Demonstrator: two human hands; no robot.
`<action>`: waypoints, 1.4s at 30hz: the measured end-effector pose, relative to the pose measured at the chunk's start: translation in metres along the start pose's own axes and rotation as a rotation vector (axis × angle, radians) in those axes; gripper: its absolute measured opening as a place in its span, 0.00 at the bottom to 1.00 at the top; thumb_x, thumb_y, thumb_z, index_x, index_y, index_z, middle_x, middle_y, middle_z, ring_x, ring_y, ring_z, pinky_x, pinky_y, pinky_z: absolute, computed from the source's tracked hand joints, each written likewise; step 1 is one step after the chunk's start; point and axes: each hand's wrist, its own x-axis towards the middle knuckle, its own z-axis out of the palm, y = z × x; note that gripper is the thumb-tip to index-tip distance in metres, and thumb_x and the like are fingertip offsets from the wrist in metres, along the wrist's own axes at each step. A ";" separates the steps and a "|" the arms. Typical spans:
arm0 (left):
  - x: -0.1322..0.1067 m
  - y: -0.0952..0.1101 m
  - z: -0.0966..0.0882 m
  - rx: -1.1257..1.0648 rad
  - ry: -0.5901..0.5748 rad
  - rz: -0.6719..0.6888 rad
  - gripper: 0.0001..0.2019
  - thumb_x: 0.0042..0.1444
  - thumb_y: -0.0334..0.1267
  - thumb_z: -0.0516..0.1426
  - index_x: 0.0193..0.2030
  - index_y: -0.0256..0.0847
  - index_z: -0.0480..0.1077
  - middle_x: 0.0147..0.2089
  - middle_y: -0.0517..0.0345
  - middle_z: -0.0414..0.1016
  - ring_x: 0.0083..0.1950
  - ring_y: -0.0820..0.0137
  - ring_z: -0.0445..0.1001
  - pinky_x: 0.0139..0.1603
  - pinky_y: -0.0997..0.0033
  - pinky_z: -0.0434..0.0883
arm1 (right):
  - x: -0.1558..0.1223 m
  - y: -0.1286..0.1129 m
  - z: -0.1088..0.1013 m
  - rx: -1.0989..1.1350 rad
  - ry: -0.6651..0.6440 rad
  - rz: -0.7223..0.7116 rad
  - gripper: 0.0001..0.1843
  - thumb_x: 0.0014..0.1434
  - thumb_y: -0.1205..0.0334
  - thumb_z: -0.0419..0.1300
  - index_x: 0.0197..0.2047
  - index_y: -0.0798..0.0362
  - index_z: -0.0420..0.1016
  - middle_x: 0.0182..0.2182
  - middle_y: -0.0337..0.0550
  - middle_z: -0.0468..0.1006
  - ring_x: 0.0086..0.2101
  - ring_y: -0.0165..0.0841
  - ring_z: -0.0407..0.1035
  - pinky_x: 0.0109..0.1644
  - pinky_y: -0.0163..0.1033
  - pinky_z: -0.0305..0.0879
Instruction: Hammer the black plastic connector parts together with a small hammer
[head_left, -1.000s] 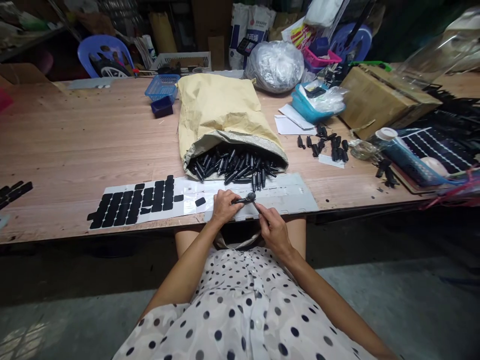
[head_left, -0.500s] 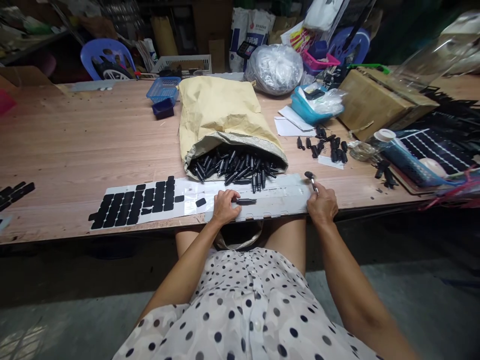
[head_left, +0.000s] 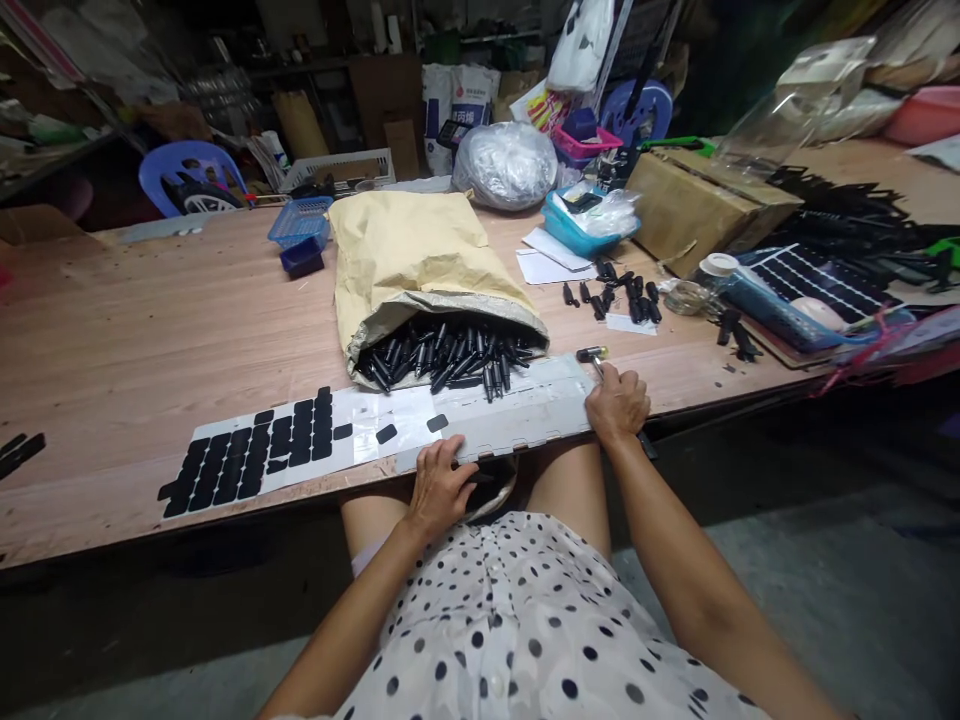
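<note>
My left hand (head_left: 437,485) is at the table's front edge. Between its thumb and fingers is a slim black pen-shaped part (head_left: 481,478), dim above the open mouth of a bag at my lap. My right hand (head_left: 619,405) grips a small mallet (head_left: 592,354) by its handle at the right end of a grey board (head_left: 525,415). The head points away from me and the dark handle end sticks out below the fist. Beyond the board, a tan paper sack (head_left: 427,245) lies with its mouth towards me, spilling many similar black parts (head_left: 450,355).
Black rounded pads (head_left: 247,450) cover a white sheet at left. Small black pieces (head_left: 637,300) lie at right, near a cardboard box (head_left: 705,205) and a blue basket (head_left: 780,300). Blue trays (head_left: 300,222) and a stuffed clear plastic bag (head_left: 504,165) stand behind.
My left hand has drawn back from the board to the table edge with the black part, uncovering a black pad. The mallet head has turned sideways in my right hand. The view has shifted right.
</note>
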 end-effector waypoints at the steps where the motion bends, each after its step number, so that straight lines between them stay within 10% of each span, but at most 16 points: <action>1: -0.004 0.003 0.000 0.005 0.010 -0.008 0.14 0.53 0.33 0.66 0.46 0.49 0.81 0.65 0.46 0.70 0.63 0.48 0.66 0.61 0.46 0.66 | 0.000 -0.001 0.000 -0.001 -0.003 0.002 0.20 0.63 0.69 0.55 0.54 0.52 0.80 0.41 0.53 0.71 0.41 0.42 0.62 0.37 0.41 0.50; 8: 0.080 0.017 0.000 -0.056 0.103 -0.228 0.07 0.60 0.42 0.63 0.43 0.46 0.81 0.44 0.49 0.76 0.50 0.55 0.71 0.53 0.54 0.70 | -0.003 -0.005 -0.003 0.009 -0.023 0.006 0.20 0.64 0.68 0.54 0.54 0.52 0.80 0.41 0.54 0.72 0.42 0.43 0.63 0.37 0.42 0.50; 13: 0.177 0.023 0.005 0.033 0.066 -0.421 0.10 0.57 0.46 0.66 0.39 0.43 0.80 0.46 0.45 0.75 0.54 0.50 0.69 0.54 0.51 0.68 | -0.003 -0.007 -0.003 0.034 -0.021 0.004 0.20 0.64 0.68 0.54 0.55 0.52 0.79 0.41 0.53 0.71 0.42 0.43 0.63 0.38 0.41 0.51; 18: 0.212 0.031 0.009 0.132 -0.042 -0.553 0.09 0.57 0.41 0.65 0.41 0.40 0.80 0.52 0.41 0.75 0.60 0.47 0.68 0.59 0.50 0.67 | -0.004 -0.009 0.000 0.019 -0.026 0.001 0.21 0.63 0.69 0.54 0.56 0.52 0.79 0.41 0.53 0.71 0.42 0.43 0.63 0.38 0.42 0.52; 27: 0.205 0.033 -0.003 -0.160 0.056 -0.646 0.06 0.49 0.35 0.67 0.35 0.43 0.79 0.48 0.52 0.80 0.57 0.54 0.74 0.59 0.58 0.70 | -0.005 -0.005 0.007 0.017 0.007 -0.008 0.21 0.62 0.68 0.54 0.55 0.52 0.79 0.41 0.54 0.71 0.42 0.44 0.63 0.39 0.43 0.53; 32: 0.157 0.014 -0.021 -0.319 0.103 -0.449 0.05 0.50 0.34 0.66 0.35 0.44 0.77 0.36 0.61 0.80 0.42 0.64 0.75 0.49 0.65 0.72 | -0.006 -0.004 0.008 0.048 0.036 -0.014 0.20 0.61 0.67 0.55 0.54 0.52 0.79 0.40 0.53 0.71 0.42 0.44 0.63 0.39 0.43 0.54; 42: 0.097 -0.026 -0.005 -0.247 -0.013 -0.395 0.08 0.53 0.34 0.68 0.40 0.48 0.80 0.42 0.57 0.78 0.51 0.58 0.71 0.57 0.57 0.69 | 0.008 0.010 0.001 0.191 -0.082 0.057 0.22 0.60 0.67 0.54 0.54 0.51 0.80 0.40 0.52 0.71 0.40 0.43 0.64 0.41 0.44 0.58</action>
